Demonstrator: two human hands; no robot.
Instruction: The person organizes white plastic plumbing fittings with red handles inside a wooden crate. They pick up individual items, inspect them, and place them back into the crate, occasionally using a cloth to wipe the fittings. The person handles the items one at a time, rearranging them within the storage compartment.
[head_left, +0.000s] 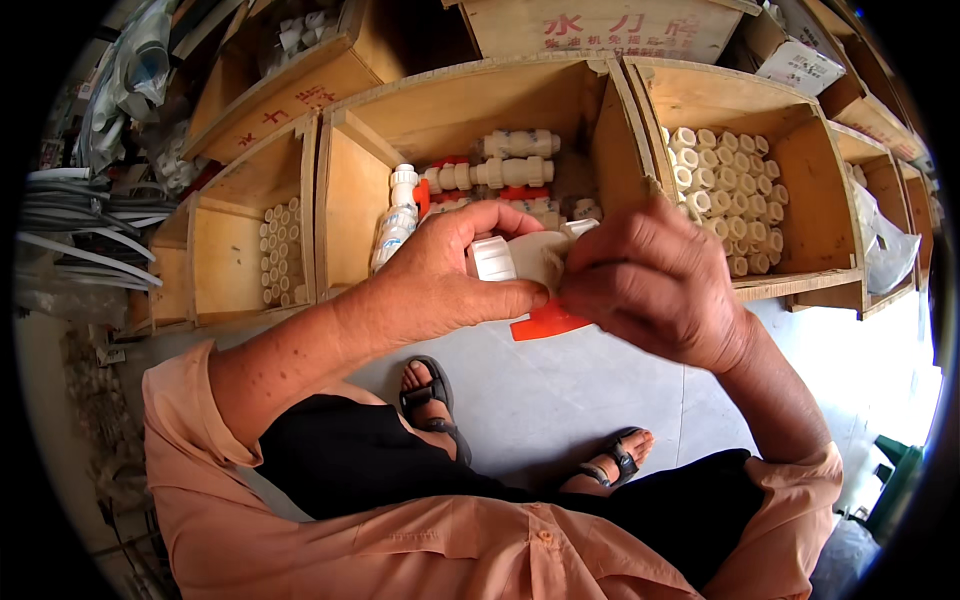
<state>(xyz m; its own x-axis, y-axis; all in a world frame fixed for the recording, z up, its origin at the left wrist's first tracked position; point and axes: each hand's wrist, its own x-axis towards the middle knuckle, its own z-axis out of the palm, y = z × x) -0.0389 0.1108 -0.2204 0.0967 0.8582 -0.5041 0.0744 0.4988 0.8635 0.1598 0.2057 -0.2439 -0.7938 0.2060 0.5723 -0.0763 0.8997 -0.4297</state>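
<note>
In my left hand (457, 274) is a white plastic ball valve (532, 255) with ribbed union nuts and a red handle (550, 321) pointing down toward the floor. My right hand (660, 281) is closed around the valve's right side, its fingers bent and slightly blurred; what the fingertips pinch is hidden. Both hands are above the front of a wooden bin (480, 90). Inside that bin lie more white valves (514, 172), some with red handles, and some carry blue-printed wrapping.
A right-hand bin (799, 124) holds stacked white pipe fittings (724, 187); a left-hand bin (225, 240) holds smaller ones (281, 247). Grey and white hoses (82, 225) lie at far left. A plastic bag (889, 240) hangs at right. My sandalled feet are on the grey floor (517, 405).
</note>
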